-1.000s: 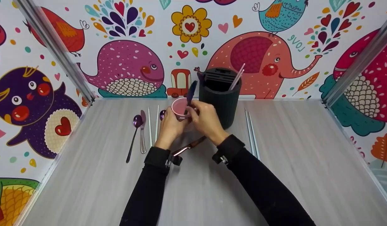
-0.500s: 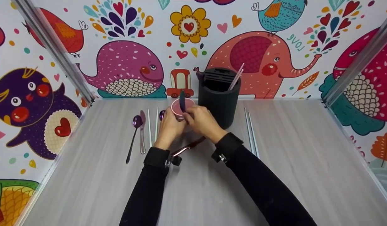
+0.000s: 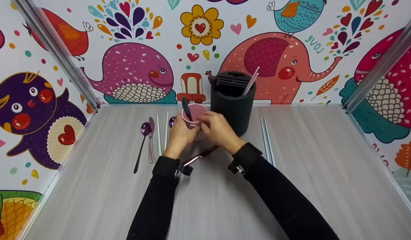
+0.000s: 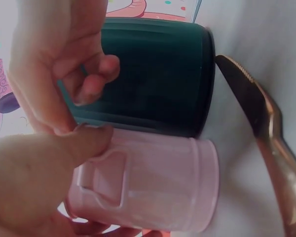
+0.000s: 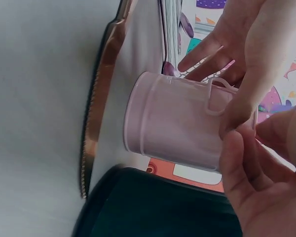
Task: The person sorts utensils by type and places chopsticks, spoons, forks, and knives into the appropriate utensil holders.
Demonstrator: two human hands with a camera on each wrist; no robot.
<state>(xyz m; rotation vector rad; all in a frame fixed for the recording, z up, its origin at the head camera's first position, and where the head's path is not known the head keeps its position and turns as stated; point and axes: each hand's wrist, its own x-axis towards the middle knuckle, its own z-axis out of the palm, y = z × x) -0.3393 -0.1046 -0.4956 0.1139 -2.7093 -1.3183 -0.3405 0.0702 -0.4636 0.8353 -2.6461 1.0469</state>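
A small pink cup (image 3: 198,111) stands upright just left of a dark green cutlery holder (image 3: 232,113). My left hand (image 3: 180,133) grips the cup from its left side, its thumb (image 4: 96,138) up at the rim. A dark blue, knife-like utensil (image 3: 186,108) leans left inside the cup; its lower end is hidden. My right hand (image 3: 219,128) is at the cup's right rim, where its thumb and fingers pinch the edge beside the left thumb. A copper-coloured knife (image 3: 202,155) lies on the table below the hands.
Left of the hands lie a purple spoon (image 3: 145,128), a table knife (image 3: 151,140) and white chopsticks (image 3: 159,133). Another purple spoon (image 3: 172,122) is partly hidden by the left hand. Blue chopsticks (image 3: 266,140) lie to the right. Pink sticks (image 3: 251,81) stand in the holder.
The dark utensil has gone from upright in my right hand to leaning left inside the cup, and the right fingers have come off it. The left hand and cup have stayed in place.
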